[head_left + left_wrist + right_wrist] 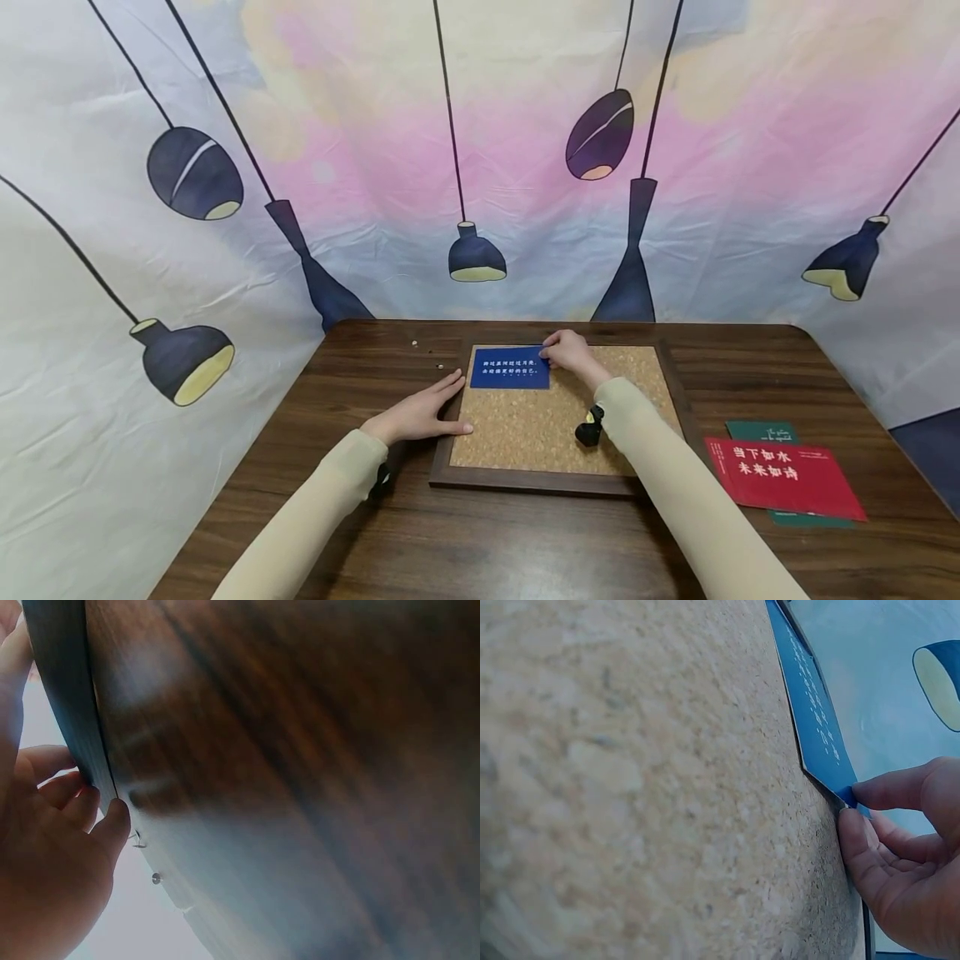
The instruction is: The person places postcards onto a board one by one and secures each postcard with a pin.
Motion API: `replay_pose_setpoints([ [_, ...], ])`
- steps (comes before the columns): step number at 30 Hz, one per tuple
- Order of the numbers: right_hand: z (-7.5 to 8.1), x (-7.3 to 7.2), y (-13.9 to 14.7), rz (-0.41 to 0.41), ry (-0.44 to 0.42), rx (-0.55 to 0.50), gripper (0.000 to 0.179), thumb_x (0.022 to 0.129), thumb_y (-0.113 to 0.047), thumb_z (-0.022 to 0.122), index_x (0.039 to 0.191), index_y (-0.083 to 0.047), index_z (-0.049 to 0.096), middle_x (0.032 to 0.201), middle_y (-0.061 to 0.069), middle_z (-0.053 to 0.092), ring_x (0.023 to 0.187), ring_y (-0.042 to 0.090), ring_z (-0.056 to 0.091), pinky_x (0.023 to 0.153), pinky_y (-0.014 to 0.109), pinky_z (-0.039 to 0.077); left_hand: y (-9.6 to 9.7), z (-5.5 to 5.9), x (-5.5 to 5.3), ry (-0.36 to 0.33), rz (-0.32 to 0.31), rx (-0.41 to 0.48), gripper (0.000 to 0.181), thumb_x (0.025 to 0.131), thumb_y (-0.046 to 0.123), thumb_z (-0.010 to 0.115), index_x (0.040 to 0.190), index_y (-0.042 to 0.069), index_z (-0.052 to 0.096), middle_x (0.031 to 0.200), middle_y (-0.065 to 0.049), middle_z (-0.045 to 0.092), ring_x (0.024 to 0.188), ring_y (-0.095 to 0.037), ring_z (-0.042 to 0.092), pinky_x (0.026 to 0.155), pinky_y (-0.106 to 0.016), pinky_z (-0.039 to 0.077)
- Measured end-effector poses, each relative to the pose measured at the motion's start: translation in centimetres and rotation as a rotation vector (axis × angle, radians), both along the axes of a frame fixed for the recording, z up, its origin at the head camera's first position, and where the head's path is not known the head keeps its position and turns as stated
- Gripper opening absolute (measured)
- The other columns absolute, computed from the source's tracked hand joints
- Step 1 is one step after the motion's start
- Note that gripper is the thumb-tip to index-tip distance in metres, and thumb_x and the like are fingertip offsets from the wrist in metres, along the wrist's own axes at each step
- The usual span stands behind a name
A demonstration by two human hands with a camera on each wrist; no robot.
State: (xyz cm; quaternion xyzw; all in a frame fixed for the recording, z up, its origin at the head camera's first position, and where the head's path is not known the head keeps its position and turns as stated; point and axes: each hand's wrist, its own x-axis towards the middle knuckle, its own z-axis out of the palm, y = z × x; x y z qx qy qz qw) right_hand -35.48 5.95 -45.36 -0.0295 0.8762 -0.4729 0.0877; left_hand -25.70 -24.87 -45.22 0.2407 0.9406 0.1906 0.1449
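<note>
A blue card with white writing lies at the upper left of a framed cork board. My right hand pinches the card's right edge near its top corner. Seen from the right wrist, thumb and finger meet at the corner of that card, low over the cork. My left hand rests on the board's left side, thumb and fingers spread. From the left wrist, its fingertips show along the dark wooden frame.
Two small thumbtacks, one nearer and one farther, lie on the wooden table left of the board. At the right, a red card overlaps a green card. A printed cloth hangs behind the table.
</note>
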Motion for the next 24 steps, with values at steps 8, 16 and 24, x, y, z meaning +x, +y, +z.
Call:
replay_pose_setpoints([
  [8, 0.12, 0.76, -0.3, 0.003, 0.056, 0.07, 0.03, 0.096, -0.009, 0.067, 0.121, 0.007, 0.065, 0.107, 0.021, 0.069, 0.081, 0.023, 0.069, 0.068, 0.032, 0.057, 0.05, 0.12, 0.22, -0.01, 0.008, 0.002, 0.098, 0.09, 0.065, 0.064, 0.163, 0.016, 0.019, 0.169, -0.002, 0.008, 0.151, -0.031, 0.023, 0.115, -0.053, 0.032],
  [16, 0.34, 0.64, -0.35, -0.006, 0.063, 0.104, 0.028, 0.095, -0.01, 0.068, 0.118, 0.006, 0.066, 0.106, 0.02, 0.07, 0.079, 0.023, 0.07, 0.07, 0.034, 0.057, -0.04, 0.13, 0.03, -0.025, 0.001, 0.012, 0.1, 0.09, 0.066, 0.063, 0.163, 0.017, 0.016, 0.17, 0.0, 0.004, 0.152, -0.029, 0.019, 0.116, -0.052, 0.03],
  [24, 0.34, 0.6, -0.35, -0.005, 0.067, 0.111, 0.027, 0.094, -0.01, 0.069, 0.116, 0.006, 0.067, 0.107, 0.021, 0.07, 0.08, 0.024, 0.07, 0.07, 0.033, 0.058, -0.1, -0.01, -0.29, -0.041, -0.002, 0.006, 0.099, 0.09, 0.065, 0.063, 0.163, 0.018, 0.014, 0.169, 0.001, 0.002, 0.153, -0.026, 0.014, 0.118, -0.05, 0.028],
])
